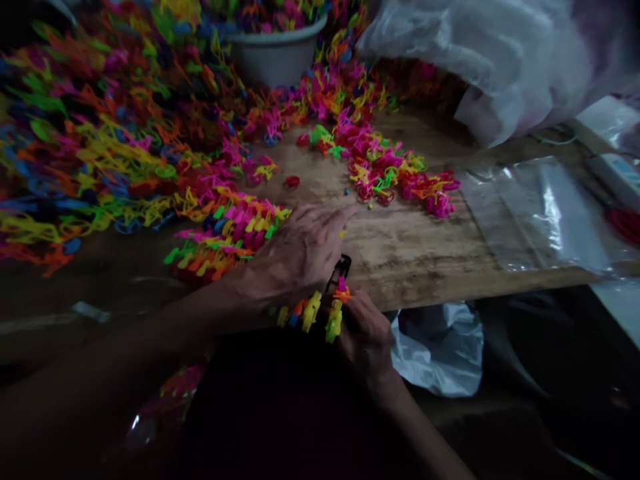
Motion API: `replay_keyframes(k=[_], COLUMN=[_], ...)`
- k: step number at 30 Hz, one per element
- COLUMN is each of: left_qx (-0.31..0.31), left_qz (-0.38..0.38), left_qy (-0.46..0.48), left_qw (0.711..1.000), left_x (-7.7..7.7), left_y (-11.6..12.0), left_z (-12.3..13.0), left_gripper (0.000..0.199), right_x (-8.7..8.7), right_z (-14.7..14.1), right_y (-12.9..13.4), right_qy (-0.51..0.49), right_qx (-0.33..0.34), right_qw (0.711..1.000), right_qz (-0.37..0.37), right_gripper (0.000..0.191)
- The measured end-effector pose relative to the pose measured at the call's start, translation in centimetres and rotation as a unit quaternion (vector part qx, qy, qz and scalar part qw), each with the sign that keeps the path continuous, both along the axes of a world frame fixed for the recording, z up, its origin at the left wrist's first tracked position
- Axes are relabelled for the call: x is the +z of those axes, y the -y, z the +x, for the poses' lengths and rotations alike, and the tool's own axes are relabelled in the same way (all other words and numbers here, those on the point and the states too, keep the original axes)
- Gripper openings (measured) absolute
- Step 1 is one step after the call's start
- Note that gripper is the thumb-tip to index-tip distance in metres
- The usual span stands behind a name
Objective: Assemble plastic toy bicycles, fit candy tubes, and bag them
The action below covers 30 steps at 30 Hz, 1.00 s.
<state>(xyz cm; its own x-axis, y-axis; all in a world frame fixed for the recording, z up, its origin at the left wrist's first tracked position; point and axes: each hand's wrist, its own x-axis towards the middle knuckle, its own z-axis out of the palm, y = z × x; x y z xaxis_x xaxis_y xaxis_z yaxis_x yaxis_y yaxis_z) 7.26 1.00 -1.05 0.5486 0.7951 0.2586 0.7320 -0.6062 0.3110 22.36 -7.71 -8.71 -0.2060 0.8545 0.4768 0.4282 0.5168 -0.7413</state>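
My left hand (300, 250) reaches over the table's front edge, its back to the camera. A black clip-like piece (341, 270) shows just beyond its edge; what its fingers hold is hidden. Close beside it on the right, my right hand (367, 330) is closed at small bright plastic pieces, a yellow-green one (334, 321) with pink and orange above it. More yellow pieces (311, 311), with orange and blue ones, hang below my left hand. Left of that hand lie neat rows of colourful pieces (245, 223) on the table.
A large heap of colourful plastic pieces (125, 147) covers the back left, around a pale tub (275, 57). A smaller strip of pieces (390, 170) lies mid-table. Clear plastic bags (545, 213) rest at right, beneath a big translucent bag (480, 53). Another bag (440, 347) hangs below the edge.
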Motion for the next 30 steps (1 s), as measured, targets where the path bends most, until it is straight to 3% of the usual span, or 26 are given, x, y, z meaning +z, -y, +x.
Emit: replay_keyframes(k=[9,16,19,23,26,30], left_qx=[0.001,-0.011,-0.006,0.010,0.012,0.003], left_qz=[-0.021,-0.062,-0.071,-0.071,-0.074,-0.039], left_qy=[0.001,0.019,-0.014,-0.074,-0.104,-0.105], left_qw=[1.000,0.998,0.997,0.995,0.992,0.994], left_x=[-0.3,1.1,0.9,0.7,0.9,0.8], left_y=[0.1,0.9,1.4,1.1,1.1,1.2], left_z=[-0.1,-0.3,-0.2,0.0,0.2,-0.1], left_gripper=[0.050,0.052,0.065,0.061,0.066,0.070], right_x=[-0.4,0.6,-1.2,-3.7,-2.4,1.8], right_z=[-0.4,-0.9,-1.3,-1.8,-1.2,1.8], right_y=[-0.3,-0.8,-0.7,-1.5,-1.7,-3.1], right_qy=[0.049,-0.005,-0.025,0.011,0.005,0.039], right_qx=[0.013,0.044,0.028,0.023,0.040,0.147], right_qw=[0.998,0.999,0.999,0.997,0.999,0.986], right_qz=[0.034,-0.027,0.000,0.075,0.030,-0.070], right_gripper=[0.030,0.025,0.024,0.020,0.013,0.015])
